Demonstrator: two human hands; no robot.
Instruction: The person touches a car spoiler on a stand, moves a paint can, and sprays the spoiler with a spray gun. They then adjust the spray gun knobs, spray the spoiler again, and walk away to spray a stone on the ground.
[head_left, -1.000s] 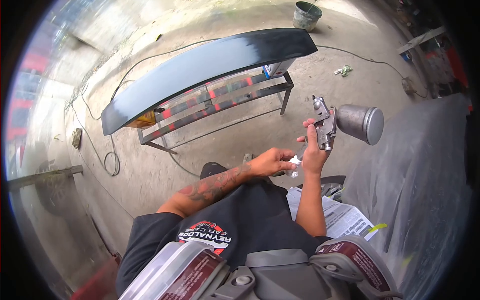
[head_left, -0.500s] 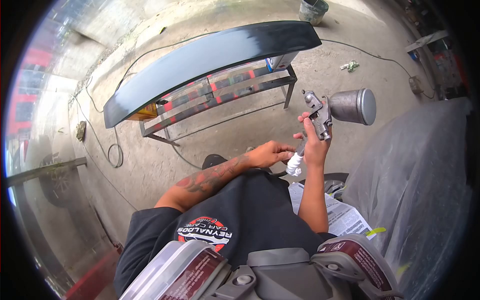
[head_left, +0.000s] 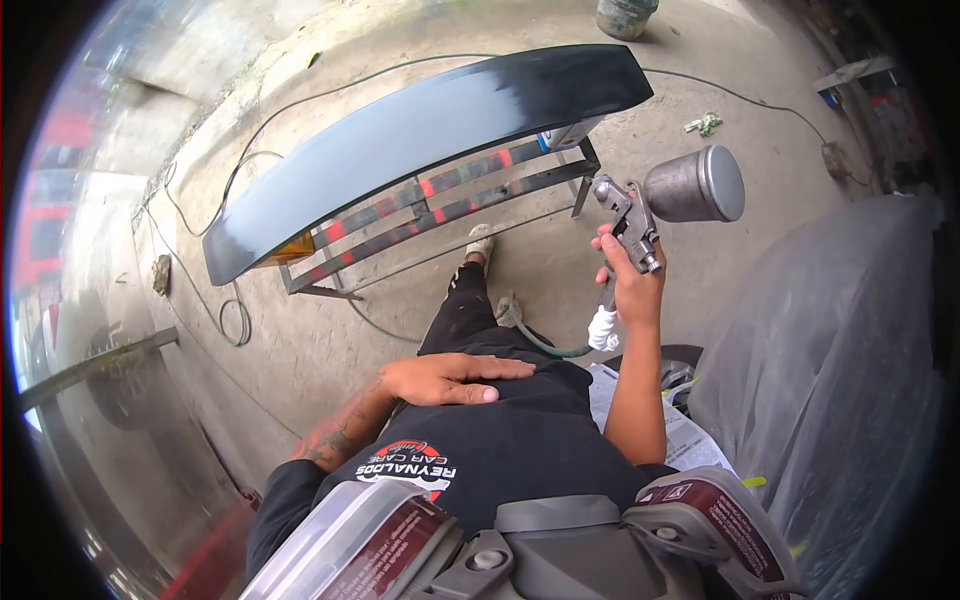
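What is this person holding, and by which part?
The right hand holds a spray gun by its handle, below the metal cup. The left hand holds nothing; it lies flat on the black shirt.

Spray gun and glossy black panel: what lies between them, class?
The head view shows the right end of the metal stand between the spray gun and the black panel.

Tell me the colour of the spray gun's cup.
The round metal cup is dull grey, head view.

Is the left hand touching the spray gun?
No, the left hand lies flat on the black shirt, apart from the spray gun that the right hand grips.
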